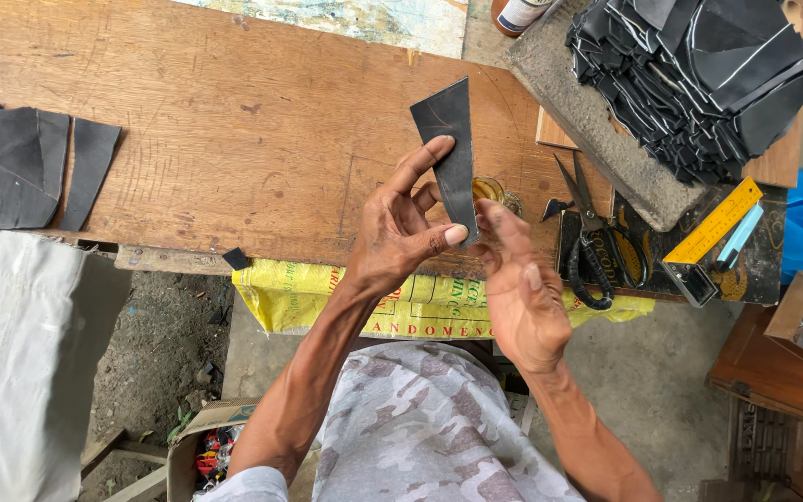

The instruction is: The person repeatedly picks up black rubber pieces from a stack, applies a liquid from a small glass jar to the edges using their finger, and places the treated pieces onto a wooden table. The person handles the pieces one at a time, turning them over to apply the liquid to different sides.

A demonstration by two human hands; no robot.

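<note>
While the left hand (392,232) pinches a dark tapered leather piece (453,153) upright, the right hand (518,288), fingers loosely spread, apparently touches its lower edge above the wooden surface (234,130).

1. The left hand (400,228) is raised with its palm turned rightward, wrist slightly bent
2. Its forefinger stretches up and to the right, nearly straight, while the thumb (439,238) points right below it; the two are pinched shut on a thin flat piece, and the other fingers are curled in loosely
3. The right hand (518,288) sits just beside the left, its back towards the camera, fingers pointing up and left with their tips meeting the left thumb
4. Both forearms are bare and rise from the lower edge, converging towards the hands
</note>
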